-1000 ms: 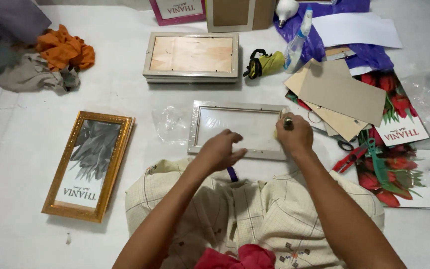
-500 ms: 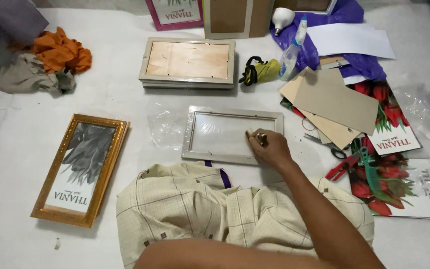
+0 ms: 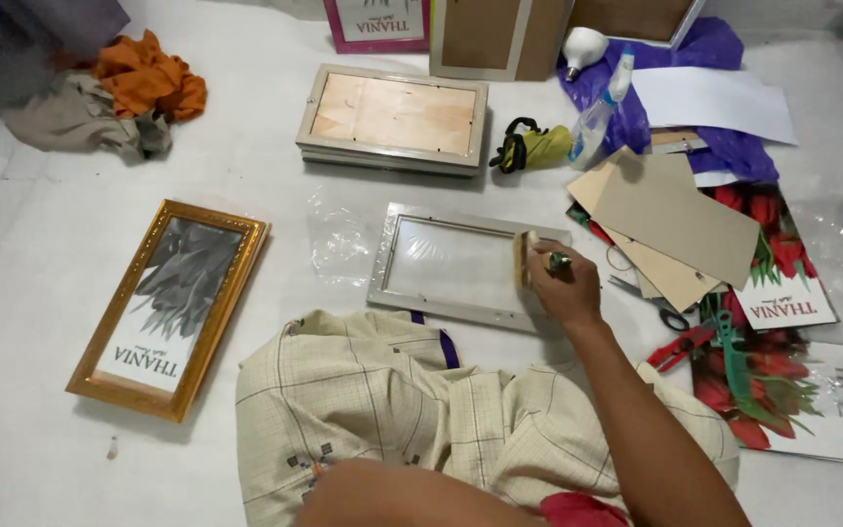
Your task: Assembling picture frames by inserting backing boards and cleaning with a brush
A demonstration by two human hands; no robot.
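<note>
While a small pale block [image 3: 521, 260] is gripped in the right hand [image 3: 560, 285] against the silver frame [image 3: 461, 267], backing boards [image 3: 670, 220] lie unfitted; the left hand is unseen.

Head-worn camera, looking steeply down at the floor.
It sits close above the person's lap, facing forward over a silver picture frame [image 3: 461, 265].

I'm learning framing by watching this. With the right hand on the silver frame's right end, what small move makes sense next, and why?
Probably sweep the small pale block leftward across the glass. The right hand presses it at the right end of the silver frame, which lies face down with its pane bare, and the rest of the pane looks untouched. The left hand is out of sight.
</note>
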